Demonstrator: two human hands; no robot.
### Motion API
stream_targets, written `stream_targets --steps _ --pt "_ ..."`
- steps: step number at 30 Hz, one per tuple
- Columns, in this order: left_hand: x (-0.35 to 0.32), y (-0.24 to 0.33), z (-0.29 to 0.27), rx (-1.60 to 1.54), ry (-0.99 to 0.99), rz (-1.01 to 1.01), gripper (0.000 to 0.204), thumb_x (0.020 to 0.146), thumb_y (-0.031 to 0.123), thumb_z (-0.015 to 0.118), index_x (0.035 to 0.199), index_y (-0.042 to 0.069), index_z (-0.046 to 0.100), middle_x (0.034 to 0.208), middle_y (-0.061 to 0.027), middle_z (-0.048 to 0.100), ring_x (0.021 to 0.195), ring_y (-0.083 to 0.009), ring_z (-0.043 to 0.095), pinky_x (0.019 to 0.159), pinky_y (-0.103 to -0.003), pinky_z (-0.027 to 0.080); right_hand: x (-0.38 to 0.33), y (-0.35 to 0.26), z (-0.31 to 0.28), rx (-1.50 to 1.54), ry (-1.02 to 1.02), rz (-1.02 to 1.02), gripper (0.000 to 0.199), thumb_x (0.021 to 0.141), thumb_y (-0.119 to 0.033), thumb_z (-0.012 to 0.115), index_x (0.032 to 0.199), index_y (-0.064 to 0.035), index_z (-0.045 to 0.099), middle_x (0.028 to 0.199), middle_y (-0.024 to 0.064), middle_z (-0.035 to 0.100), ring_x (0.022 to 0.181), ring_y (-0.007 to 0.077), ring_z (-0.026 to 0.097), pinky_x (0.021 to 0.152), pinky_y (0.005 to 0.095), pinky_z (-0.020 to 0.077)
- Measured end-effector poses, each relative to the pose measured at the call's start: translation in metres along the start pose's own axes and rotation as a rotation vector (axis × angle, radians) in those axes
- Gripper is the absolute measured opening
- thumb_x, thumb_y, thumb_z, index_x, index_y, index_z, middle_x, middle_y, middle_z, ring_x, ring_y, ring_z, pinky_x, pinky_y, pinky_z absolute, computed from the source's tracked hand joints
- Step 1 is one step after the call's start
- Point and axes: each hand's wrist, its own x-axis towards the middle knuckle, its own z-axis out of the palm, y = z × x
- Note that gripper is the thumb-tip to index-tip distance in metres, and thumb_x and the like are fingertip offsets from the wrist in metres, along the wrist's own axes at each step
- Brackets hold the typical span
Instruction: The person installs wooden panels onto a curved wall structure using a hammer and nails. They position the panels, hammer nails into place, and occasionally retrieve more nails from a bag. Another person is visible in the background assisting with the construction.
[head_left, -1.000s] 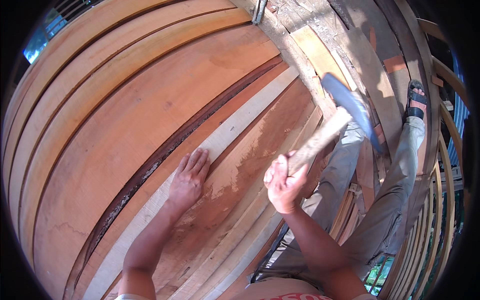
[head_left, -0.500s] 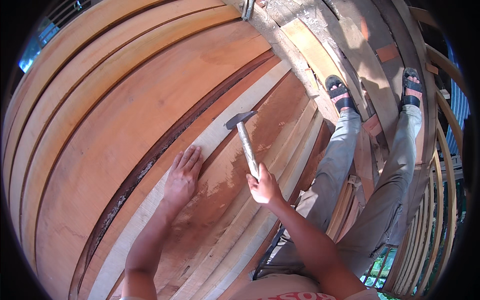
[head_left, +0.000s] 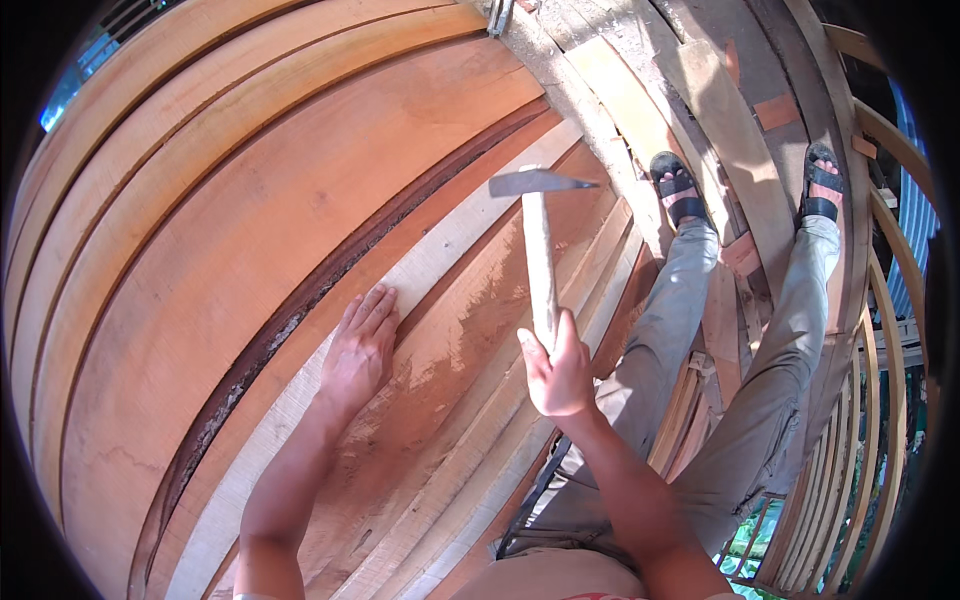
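My right hand (head_left: pixel 558 372) grips the pale wooden handle of a hammer (head_left: pixel 538 225), whose grey metal head sits raised above a pale narrow plank (head_left: pixel 440 245). My left hand (head_left: pixel 362 347) lies flat, fingers together, pressing on that pale plank next to a reddish board (head_left: pixel 450 340) with a shiny wet-looking patch. Wide orange-brown boards (head_left: pixel 250 200) curve away to the left, a dark gap running between them and the pale plank.
My legs in grey trousers (head_left: pixel 740 400) stretch out to the right, feet in dark sandals (head_left: pixel 680 190) resting on rough planks. Curved wooden ribs (head_left: pixel 885 330) line the right rim. A metal clamp (head_left: pixel 498 15) shows at the top edge.
The hammer swung down onto the pale plank half a second ago and has now risen again, head tipped up. My left hand stayed flat on the plank.
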Motion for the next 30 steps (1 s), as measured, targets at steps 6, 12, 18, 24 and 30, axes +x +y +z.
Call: stream_targets --steps 6,12,18,24,30 --pt "0.003 0.0 -0.011 -0.068 0.021 -0.006 0.027 0.088 0.003 0.051 0.112 -0.005 0.06 0.136 -0.0183 0.052 0.133 -0.0319 0.043 0.113 -0.045 0.032 0.007 0.011 0.038 0.333 0.234 -0.119 0.023 0.095 -0.015 0.056 0.101 -0.0031 0.037 0.069 0.0149 0.052 0.059 0.0277 0.054 0.055 0.0387 0.0455" --pt "-0.002 0.0 -0.004 -0.099 0.037 -0.021 0.025 0.086 0.001 0.053 0.109 -0.006 0.06 0.133 -0.0189 0.053 0.132 -0.0323 0.044 0.112 -0.045 0.033 0.002 0.012 0.012 -0.012 -0.125 0.069 0.028 0.094 -0.019 0.058 0.104 -0.0002 0.04 0.073 0.0256 0.059 0.069 0.046 0.061 0.057 0.0482 0.0471" --pt "0.004 0.0 -0.01 -0.124 0.033 -0.01 0.025 0.084 0.001 0.056 0.107 -0.006 0.06 0.132 -0.019 0.052 0.131 -0.0326 0.044 0.112 -0.044 0.033 -0.01 0.03 0.061 0.307 0.115 0.171 0.029 0.095 -0.02 0.058 0.104 -0.0009 0.038 0.065 0.0218 0.058 0.062 0.0419 0.062 0.054 0.0439 0.0485" --pt "-0.004 0.003 -0.004 -0.099 0.05 0.003 0.024 0.083 0.001 0.057 0.106 -0.006 0.061 0.131 -0.0191 0.053 0.131 -0.0327 0.044 0.113 -0.044 0.033 -0.008 0.012 0.025 -0.058 -0.148 0.124 0.03 0.096 -0.026 0.056 0.105 -0.0006 0.041 0.071 0.0261 0.06 0.07 0.0468 0.061 0.058 0.05 0.0464" --pt "0.002 -0.003 -0.005 -0.093 0.075 0.015 0.025 0.083 0.001 0.056 0.106 -0.006 0.06 0.13 -0.0197 0.054 0.13 -0.0328 0.044 0.113 -0.044 0.033 -0.021 0.06 0.086 -0.131 -0.149 0.08 0.037 0.093 -0.024 0.058 0.11 0.0008 0.037 0.066 0.027 0.056 0.067 0.052 0.057 0.064 0.0549 0.0462"
